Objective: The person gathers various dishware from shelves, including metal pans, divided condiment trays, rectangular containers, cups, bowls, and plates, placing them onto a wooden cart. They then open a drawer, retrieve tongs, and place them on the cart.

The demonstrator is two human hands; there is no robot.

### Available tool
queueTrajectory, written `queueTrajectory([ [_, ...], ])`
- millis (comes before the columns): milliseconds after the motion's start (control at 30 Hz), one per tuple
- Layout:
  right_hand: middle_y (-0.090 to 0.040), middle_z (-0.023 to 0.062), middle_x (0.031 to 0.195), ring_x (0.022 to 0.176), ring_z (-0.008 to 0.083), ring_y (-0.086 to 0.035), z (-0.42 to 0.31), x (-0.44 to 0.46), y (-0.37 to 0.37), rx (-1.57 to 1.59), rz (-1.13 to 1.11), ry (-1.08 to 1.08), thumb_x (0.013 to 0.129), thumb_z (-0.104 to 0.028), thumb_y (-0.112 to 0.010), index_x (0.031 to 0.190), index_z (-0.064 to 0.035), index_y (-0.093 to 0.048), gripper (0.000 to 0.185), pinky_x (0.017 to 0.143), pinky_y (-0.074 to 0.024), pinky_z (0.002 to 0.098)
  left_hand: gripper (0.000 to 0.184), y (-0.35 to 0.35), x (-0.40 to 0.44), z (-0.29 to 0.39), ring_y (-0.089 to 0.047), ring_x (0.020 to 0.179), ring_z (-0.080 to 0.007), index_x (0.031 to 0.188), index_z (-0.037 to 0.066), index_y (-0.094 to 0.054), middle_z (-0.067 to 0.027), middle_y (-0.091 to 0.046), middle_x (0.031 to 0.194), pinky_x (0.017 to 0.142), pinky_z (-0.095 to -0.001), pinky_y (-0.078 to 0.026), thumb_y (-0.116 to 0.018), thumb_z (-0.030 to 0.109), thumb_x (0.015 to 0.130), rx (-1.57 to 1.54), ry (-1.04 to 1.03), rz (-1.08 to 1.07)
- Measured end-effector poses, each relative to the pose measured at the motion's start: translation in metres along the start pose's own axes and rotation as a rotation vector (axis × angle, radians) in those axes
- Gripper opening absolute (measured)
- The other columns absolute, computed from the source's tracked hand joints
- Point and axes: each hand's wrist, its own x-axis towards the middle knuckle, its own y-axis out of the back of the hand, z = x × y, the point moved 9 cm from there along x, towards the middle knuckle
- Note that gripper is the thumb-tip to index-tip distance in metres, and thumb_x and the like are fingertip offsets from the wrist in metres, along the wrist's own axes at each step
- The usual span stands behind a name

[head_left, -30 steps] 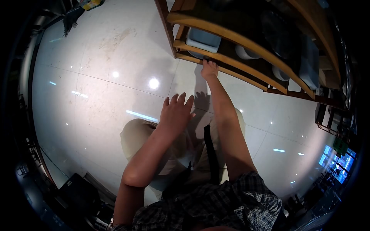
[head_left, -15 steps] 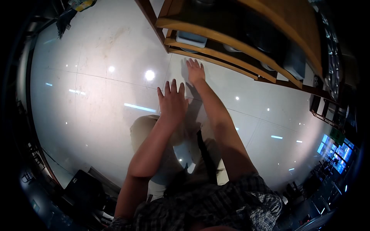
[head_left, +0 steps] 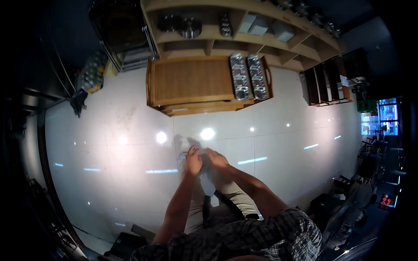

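Observation:
Both my hands are held close together, a little apart, above my knees and the pale floor. My left hand point(head_left: 194, 161) has its palm turned inward and its fingers pointing forward, loosely bent, with nothing visible in them. My right hand point(head_left: 217, 158) faces it, fingers stretched toward the left hand and slightly blurred. Neither hand touches the wooden cart point(head_left: 191, 80) in front of me. On the cart's right end lie two shiny metal compartment trays point(head_left: 239, 77), side by side.
Behind the cart stands a wooden shelf unit point(head_left: 210, 45) with metal pots point(head_left: 190, 28) and white boxes point(head_left: 283, 31). A dark rack point(head_left: 324, 85) stands to the right, a green crate point(head_left: 367, 106) beyond it. Bagged items point(head_left: 92, 74) sit at the left. Glossy tiled floor point(head_left: 130, 148) surrounds me.
My hands have drawn back from near the cart's base toward my body and come together. My view has risen and moved back, showing the cart's top and the shelf unit behind it.

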Motion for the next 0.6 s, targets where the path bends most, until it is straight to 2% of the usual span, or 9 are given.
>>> queueTrajectory([
  [100, -0.041, 0.021, 0.139, 0.124, 0.0353, -0.046, -0.054, -0.059, 0.086, 0.105, 0.079, -0.142, 0.078, -0.006, -0.051, 0.14, -0.0042, -0.033, 0.065, 0.102, -0.041, 0.0398, 0.027, 0.072, -0.014, 0.079, -0.055, 0.109, -0.0353, 0.102, 0.003, -0.063, -0.0151, -0.054, 0.124, 0.093, -0.04, -0.046, -0.054, -0.001, 0.077, -0.077, -0.017, 0.03],
  [167, -0.042, 0.0219, 0.138, 0.122, 0.0361, -0.047, -0.078, -0.088, 0.122, 0.132, 0.131, -0.206, 0.078, -0.007, -0.052, 0.14, -0.0041, -0.032, 0.065, 0.101, -0.0413, 0.0401, 0.026, 0.107, -0.016, 0.113, -0.055, 0.108, -0.0353, 0.102, 0.004, -0.063, -0.0151, -0.054, 0.123, 0.093, -0.0394, -0.046, -0.054, -0.001, 0.077, -0.055, -0.105, 0.05],
  [233, -0.045, 0.0214, 0.136, 0.122, 0.0364, -0.047, -0.088, -0.108, 0.162, 0.161, 0.342, -0.238, 0.079, -0.007, -0.054, 0.137, -0.0014, -0.036, 0.061, 0.1, -0.0413, 0.0409, 0.025, 0.141, -0.017, 0.144, -0.055, 0.109, -0.035, 0.101, 0.004, -0.062, -0.0157, -0.055, 0.12, 0.093, -0.0383, -0.046, -0.054, -0.001, 0.078, -0.061, -0.178, 0.089],
  [267, -0.045, 0.0214, 0.136, 0.122, 0.0364, -0.047, -0.089, -0.113, 0.172, 0.166, 0.356, -0.249, 0.079, -0.007, -0.054, 0.137, -0.0014, -0.036, 0.061, 0.1, -0.0413, 0.0409, 0.026, 0.153, -0.014, 0.155, -0.055, 0.108, -0.0349, 0.102, 0.004, -0.061, -0.0161, -0.056, 0.117, 0.093, -0.0379, -0.046, -0.054, -0.002, 0.078, -0.067, -0.176, 0.08],
  [400, -0.048, 0.0229, 0.131, 0.12, 0.0374, -0.048, -0.069, -0.136, 0.217, 0.2, 0.657, -0.343, 0.078, -0.009, -0.058, 0.134, -0.0016, -0.039, 0.06, 0.1, -0.0414, 0.0404, 0.028, 0.163, 0.002, 0.151, -0.059, 0.1, -0.0306, 0.103, 0.006, -0.061, -0.0135, -0.059, 0.112, 0.086, -0.036, -0.048, -0.051, -0.003, 0.079, -0.062, -0.233, 0.038],
  [433, -0.05, 0.0234, 0.129, 0.119, 0.0372, -0.05, -0.066, -0.144, 0.227, 0.167, 0.737, -0.346, 0.077, -0.009, -0.06, 0.133, -0.0025, -0.041, 0.06, 0.099, -0.0422, 0.0402, 0.028, 0.156, 0.006, 0.141, -0.061, 0.096, -0.0279, 0.103, 0.006, -0.062, -0.0119, -0.061, 0.107, 0.083, -0.0348, -0.049, -0.05, -0.002, 0.079, -0.11, -0.083, -0.027],
  [533, -0.05, 0.0232, 0.129, 0.118, 0.0374, -0.05, -0.046, -0.159, 0.24, 0.24, 0.773, -0.368, 0.077, -0.009, -0.061, 0.131, -0.0014, -0.043, 0.058, 0.1, -0.0419, 0.0398, 0.028, 0.154, 0.009, 0.157, -0.064, 0.088, -0.0266, 0.106, 0.006, -0.06, -0.0142, -0.065, 0.101, 0.077, -0.0336, -0.051, -0.052, -0.002, 0.08, -0.173, -0.324, 0.044],
  [567, -0.05, 0.0232, 0.129, 0.118, 0.0374, -0.05, -0.04, -0.163, 0.246, 0.255, 0.771, -0.363, 0.077, -0.009, -0.061, 0.131, -0.0014, -0.043, 0.058, 0.1, -0.0419, 0.0398, 0.028, 0.15, 0.011, 0.163, -0.064, 0.088, -0.0266, 0.106, 0.006, -0.06, -0.0142, -0.065, 0.101, 0.077, -0.0336, -0.051, -0.052, -0.002, 0.08, -0.157, -0.322, 0.046],
  [600, -0.052, 0.0209, 0.122, 0.109, 0.0334, -0.054, -0.027, -0.172, 0.252, 0.332, 0.813, -0.382, 0.077, -0.006, -0.061, 0.129, -0.0028, -0.046, 0.054, 0.093, -0.0455, 0.0377, 0.028, 0.143, 0.012, 0.175, -0.065, 0.085, -0.0265, 0.107, 0.007, -0.059, -0.0142, -0.066, 0.098, 0.075, -0.0338, -0.052, -0.053, -0.002, 0.081, -0.176, -0.26, 0.021],
])
